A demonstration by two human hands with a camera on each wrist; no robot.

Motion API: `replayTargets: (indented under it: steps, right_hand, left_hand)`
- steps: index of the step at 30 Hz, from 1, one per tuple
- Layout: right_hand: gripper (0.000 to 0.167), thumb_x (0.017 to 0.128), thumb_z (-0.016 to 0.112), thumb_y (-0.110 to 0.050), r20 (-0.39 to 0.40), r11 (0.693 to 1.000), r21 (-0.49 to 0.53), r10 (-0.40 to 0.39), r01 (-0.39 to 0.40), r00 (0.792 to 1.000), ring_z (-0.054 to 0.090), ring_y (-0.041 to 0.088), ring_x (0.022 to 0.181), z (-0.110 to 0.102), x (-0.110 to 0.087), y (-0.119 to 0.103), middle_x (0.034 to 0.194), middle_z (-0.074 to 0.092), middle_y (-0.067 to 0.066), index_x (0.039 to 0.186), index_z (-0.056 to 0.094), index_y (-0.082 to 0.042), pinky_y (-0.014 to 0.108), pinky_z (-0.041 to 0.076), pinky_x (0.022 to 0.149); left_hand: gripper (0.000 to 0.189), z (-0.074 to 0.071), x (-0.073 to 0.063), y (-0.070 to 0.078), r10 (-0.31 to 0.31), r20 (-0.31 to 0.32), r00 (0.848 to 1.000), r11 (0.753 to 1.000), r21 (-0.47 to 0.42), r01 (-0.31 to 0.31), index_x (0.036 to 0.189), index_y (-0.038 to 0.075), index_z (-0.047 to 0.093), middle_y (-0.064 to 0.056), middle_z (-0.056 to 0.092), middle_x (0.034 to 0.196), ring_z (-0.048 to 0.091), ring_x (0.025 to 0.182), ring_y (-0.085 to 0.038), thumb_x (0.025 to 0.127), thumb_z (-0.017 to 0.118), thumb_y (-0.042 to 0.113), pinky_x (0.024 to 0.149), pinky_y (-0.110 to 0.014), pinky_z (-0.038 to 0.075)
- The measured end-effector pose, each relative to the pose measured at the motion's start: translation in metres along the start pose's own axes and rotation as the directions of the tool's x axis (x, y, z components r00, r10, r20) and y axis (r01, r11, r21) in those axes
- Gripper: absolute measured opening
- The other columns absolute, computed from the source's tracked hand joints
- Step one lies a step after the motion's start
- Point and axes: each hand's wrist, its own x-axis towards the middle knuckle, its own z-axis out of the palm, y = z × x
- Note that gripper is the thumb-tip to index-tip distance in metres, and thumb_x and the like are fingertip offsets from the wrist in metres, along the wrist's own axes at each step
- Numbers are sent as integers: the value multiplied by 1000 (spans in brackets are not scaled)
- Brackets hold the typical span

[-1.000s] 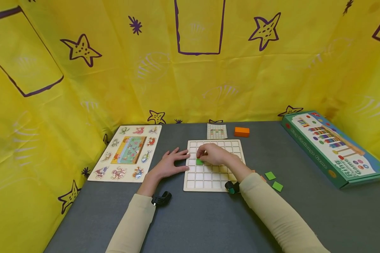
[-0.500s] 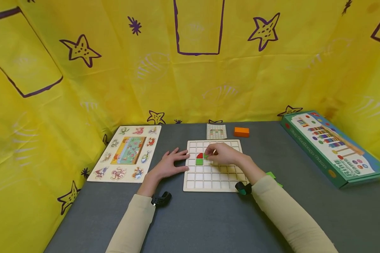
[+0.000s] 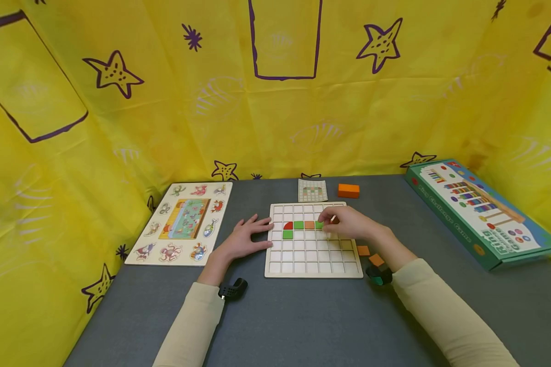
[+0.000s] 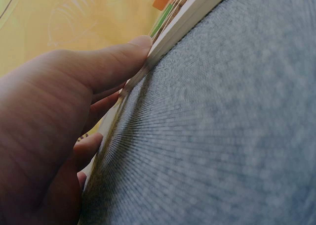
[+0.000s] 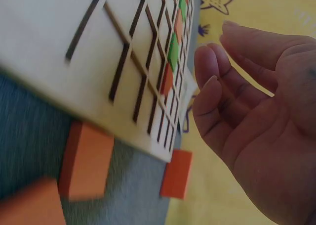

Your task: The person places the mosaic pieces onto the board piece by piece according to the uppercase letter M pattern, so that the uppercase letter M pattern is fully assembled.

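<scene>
A pale wooden grid board [image 3: 313,267] lies flat in the middle of the table. On one row of it sit a red rounded tile [image 3: 288,226], a green tile [image 3: 298,225], an orange tile [image 3: 309,225] and another green tile [image 3: 319,225]. A further green tile [image 3: 287,235] is below the red one. In the right wrist view a reddish tile [image 5: 167,79] ends the row. My right hand [image 3: 349,224] hovers over that end, fingers loosely bent, thumb apart, nothing visible between them. My left hand [image 3: 243,238] rests spread at the board's left edge, its thumb [image 4: 118,57] touching it.
Orange pieces [image 3: 363,250] lie right of the board, partly beside my right wrist. Behind the board are a pattern card [image 3: 312,190] and an orange block [image 3: 348,191]. A sea-animal picture board [image 3: 138,257] lies left; a green game box [image 3: 482,214] stands right.
My right hand has moved rightward along the row, uncovering the red, green and orange tiles there. My left hand has stayed in place. Green tiles on the table are now hidden by my right arm.
</scene>
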Motion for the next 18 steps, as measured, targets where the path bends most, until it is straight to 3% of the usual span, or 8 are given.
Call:
replayTargets:
  steps: [9,18]
  right_hand:
    - [19,97,68,-9,8,999,-47,19,-19,1000,57,21,85,-13,-24,14,97,63,2,114,66,0,36,51,77]
    - [17,96,69,-6,5,999,-31,40,-40,999,56,20,82,-19,-40,26,92,63,2,111,66,0,36,50,75]
  left_hand:
    - [61,0,-2,0,5,-2,1000,1000,1,-5,147,9,55,-7,41,157,16,151,-38,94,73,33,118,-60,3]
    - [61,-2,-1,1,11,-1,1000,1000,-3,-11,147,10,55,-7,41,157,15,151,-38,94,73,34,118,-61,3]
